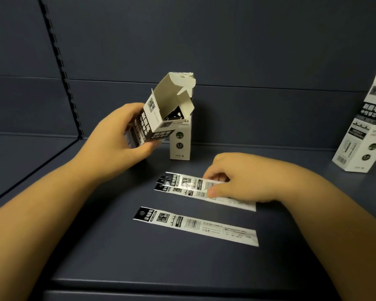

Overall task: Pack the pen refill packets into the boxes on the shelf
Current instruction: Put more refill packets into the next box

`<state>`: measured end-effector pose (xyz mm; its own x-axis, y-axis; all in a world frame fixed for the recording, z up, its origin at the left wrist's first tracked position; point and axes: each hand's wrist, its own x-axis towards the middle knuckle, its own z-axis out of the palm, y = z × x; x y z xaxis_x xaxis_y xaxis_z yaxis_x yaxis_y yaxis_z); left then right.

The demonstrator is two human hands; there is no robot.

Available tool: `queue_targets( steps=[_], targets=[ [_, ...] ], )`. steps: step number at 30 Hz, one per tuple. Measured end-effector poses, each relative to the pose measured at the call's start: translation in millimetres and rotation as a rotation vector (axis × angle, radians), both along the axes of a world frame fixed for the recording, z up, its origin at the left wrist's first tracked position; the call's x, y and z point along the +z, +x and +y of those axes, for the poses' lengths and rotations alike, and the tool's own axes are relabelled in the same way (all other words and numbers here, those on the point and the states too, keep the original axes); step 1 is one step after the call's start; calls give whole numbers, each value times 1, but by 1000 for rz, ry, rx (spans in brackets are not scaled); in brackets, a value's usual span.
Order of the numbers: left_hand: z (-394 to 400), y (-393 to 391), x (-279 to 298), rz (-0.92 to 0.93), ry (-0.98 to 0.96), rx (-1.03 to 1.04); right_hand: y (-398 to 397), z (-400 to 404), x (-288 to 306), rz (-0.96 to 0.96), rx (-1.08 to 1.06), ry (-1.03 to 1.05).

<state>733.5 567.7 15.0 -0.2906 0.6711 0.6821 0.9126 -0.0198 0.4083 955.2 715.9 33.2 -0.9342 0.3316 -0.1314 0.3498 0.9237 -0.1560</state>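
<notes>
My left hand (119, 135) grips a black-and-white carton (159, 120), tilted with its open top flaps facing me; something dark shows inside. My right hand (237, 177) pinches the upper of two overlapping pen refill packets (189, 183) lying on the dark shelf (139, 257). The lower packet of the pair (230, 199) sticks out under my hand. A third refill packet (195, 224) lies flat and apart, nearer to me.
A second carton (180, 144) stands upright behind the held one, against the shelf's back wall. Another carton (365, 131) leans at the far right edge. A slotted upright rail (62, 68) runs down the back panel on the left.
</notes>
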Motion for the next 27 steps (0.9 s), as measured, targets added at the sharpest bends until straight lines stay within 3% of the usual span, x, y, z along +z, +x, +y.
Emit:
queue_targets(
  steps=[16, 27],
  targets=[
    [-1, 0, 0, 5, 8, -13, 1, 4, 3, 200, -57, -88],
    [0, -1, 0, -52, 51, 5, 9, 12, 12, 408, -222, -424]
  ],
)
